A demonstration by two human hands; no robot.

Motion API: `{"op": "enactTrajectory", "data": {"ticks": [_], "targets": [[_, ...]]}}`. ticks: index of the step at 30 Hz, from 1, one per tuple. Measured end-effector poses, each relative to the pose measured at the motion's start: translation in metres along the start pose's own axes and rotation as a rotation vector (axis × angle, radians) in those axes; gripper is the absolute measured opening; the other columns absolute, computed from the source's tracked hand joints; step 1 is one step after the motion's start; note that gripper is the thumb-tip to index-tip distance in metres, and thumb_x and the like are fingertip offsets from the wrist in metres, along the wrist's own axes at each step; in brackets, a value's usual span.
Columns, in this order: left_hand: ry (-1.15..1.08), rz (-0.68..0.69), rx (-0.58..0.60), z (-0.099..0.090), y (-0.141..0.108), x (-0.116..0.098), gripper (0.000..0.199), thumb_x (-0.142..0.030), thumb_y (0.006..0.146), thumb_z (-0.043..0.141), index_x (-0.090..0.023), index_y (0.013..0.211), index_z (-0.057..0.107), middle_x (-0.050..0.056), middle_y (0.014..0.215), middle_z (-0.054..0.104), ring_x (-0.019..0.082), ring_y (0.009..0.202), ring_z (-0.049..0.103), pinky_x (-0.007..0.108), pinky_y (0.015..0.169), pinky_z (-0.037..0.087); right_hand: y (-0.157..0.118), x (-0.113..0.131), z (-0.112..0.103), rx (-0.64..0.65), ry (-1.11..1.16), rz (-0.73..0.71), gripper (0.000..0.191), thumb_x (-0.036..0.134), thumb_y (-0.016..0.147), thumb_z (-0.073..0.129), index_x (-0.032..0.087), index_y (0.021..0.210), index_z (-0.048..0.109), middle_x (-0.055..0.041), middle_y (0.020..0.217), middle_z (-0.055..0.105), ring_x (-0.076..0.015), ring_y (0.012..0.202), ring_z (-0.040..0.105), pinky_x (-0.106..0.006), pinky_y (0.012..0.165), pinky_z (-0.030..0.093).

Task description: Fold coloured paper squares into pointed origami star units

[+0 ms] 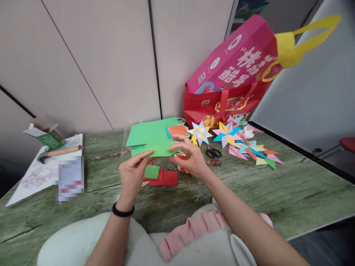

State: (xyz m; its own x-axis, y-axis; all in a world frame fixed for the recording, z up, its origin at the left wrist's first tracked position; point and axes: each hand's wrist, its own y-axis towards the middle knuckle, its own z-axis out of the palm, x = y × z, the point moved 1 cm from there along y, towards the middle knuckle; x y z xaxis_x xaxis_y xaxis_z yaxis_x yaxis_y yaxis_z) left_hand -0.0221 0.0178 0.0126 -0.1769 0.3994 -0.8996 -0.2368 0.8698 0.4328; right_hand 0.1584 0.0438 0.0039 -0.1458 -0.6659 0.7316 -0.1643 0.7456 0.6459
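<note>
A light green sheet of paper (pixel 159 146) is raised above the table in front of me. My left hand (pixel 134 173) pinches its lower left edge between thumb and fingers. At the sheet's right edge is my right hand (pixel 191 157), its fingers curved and apart, thumb near the lower corner; whether it touches the paper is unclear. Larger green sheets (pixel 146 129) lie just behind. Below the raised sheet rest a small green piece (pixel 152 172) and red folded pieces (pixel 166 178). Orange squares (pixel 179 130) sit behind my right fingers.
Black scissors (pixel 213 151) lie right of my right hand, near folded paper stars (pixel 227 133). Red (pixel 199 107) and pink (pixel 235 55) bags stand at the back right. On the left are a white board (pixel 36 184), a wooden-handled tool (pixel 65 150) and a green box (pixel 50 138).
</note>
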Motion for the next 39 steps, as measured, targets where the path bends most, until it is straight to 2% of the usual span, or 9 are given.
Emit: {"op": "enactTrajectory", "data": {"ticks": [4,9,17,27,30,32,35,37,39], "targets": [[0.087,0.027,0.079,0.0003,-0.0004,-0.0009,0.016,-0.017,0.063,0.07,-0.024,0.077,0.074,-0.001,0.077,0.074,0.016,0.069,0.067,0.023,0.065,0.055,-0.0022,-0.0003,0.0041,-0.009,0.067,0.035,0.02,0.007,0.069,0.064,0.025,0.073,0.07,-0.0019,0.124,0.05,-0.0215,0.12,0.043,-0.037,0.097,0.038],[0.13,0.078,0.129,-0.0013,0.0004,-0.004,0.016,-0.018,0.063,0.071,-0.024,0.077,0.074,-0.001,0.074,0.073,0.015,0.066,0.066,0.023,0.063,0.053,-0.0027,-0.0001,0.0023,0.001,-0.012,-0.025,0.031,0.001,0.066,0.062,0.03,0.074,0.072,0.0007,0.122,0.052,-0.0216,0.12,0.042,-0.04,0.099,0.036],[0.167,0.097,0.123,-0.0044,0.0003,-0.0022,0.014,-0.017,0.066,0.069,-0.023,0.077,0.074,-0.001,0.071,0.073,0.015,0.064,0.066,0.024,0.063,0.053,-0.0004,-0.0008,-0.0002,0.017,0.016,0.013,0.02,0.013,0.069,0.069,0.031,0.076,0.072,-0.0002,0.119,0.055,-0.0219,0.12,0.042,-0.041,0.095,0.038],[0.217,0.149,0.116,-0.0013,-0.0019,-0.0047,0.01,-0.019,0.066,0.069,-0.025,0.073,0.074,-0.001,0.073,0.074,0.015,0.065,0.067,0.025,0.063,0.053,0.0021,0.0008,-0.0034,0.071,0.045,0.055,0.006,0.021,0.069,0.07,0.026,0.071,0.071,-0.0031,0.118,0.056,-0.0209,0.117,0.046,-0.04,0.097,0.038],[0.234,0.139,0.118,-0.0002,-0.0031,-0.0079,0.008,-0.022,0.067,0.069,-0.025,0.073,0.073,-0.001,0.074,0.074,0.016,0.066,0.067,0.025,0.063,0.054,0.0025,0.0007,-0.003,0.091,0.122,0.13,0.002,0.023,0.07,0.069,0.022,0.068,0.069,-0.0056,0.122,0.054,-0.021,0.116,0.048,-0.04,0.098,0.037],[0.237,0.137,0.117,0.0,-0.0036,-0.0092,0.008,-0.024,0.067,0.068,-0.024,0.073,0.073,0.0,0.074,0.074,0.017,0.067,0.067,0.026,0.063,0.054,0.0021,0.0005,-0.0031,0.122,0.197,0.222,0.005,0.025,0.068,0.07,0.02,0.069,0.068,-0.0081,0.125,0.053,-0.0226,0.117,0.048,-0.038,0.093,0.042],[0.246,0.14,0.104,-0.0006,-0.0038,-0.0096,0.008,-0.025,0.067,0.068,-0.024,0.073,0.073,0.0,0.075,0.074,0.017,0.068,0.067,0.027,0.065,0.055,0.0006,0.0006,-0.0027,0.182,0.339,0.356,0.027,0.025,0.058,0.076,0.02,0.082,0.069,-0.0091,0.128,0.051,-0.0245,0.113,0.051,-0.032,0.077,0.052],[0.25,0.135,0.098,-0.0011,-0.0037,-0.0093,0.008,-0.024,0.067,0.069,-0.024,0.073,0.073,0.0,0.074,0.074,0.017,0.067,0.067,0.027,0.065,0.054,-0.0003,0.0,-0.0022,0.189,0.421,0.42,0.037,0.023,0.052,0.079,0.021,0.087,0.069,-0.0071,0.123,0.054,-0.0225,0.102,0.058,-0.028,0.069,0.055],[0.251,0.131,0.097,-0.0014,-0.0035,-0.0094,0.008,-0.023,0.066,0.069,-0.024,0.073,0.073,0.0,0.073,0.074,0.016,0.066,0.067,0.026,0.064,0.054,-0.0011,-0.002,-0.0016,0.16,0.47,0.483,0.036,0.021,0.05,0.079,0.02,0.084,0.069,-0.004,0.107,0.063,-0.0181,0.085,0.064,-0.026,0.063,0.055]]}}
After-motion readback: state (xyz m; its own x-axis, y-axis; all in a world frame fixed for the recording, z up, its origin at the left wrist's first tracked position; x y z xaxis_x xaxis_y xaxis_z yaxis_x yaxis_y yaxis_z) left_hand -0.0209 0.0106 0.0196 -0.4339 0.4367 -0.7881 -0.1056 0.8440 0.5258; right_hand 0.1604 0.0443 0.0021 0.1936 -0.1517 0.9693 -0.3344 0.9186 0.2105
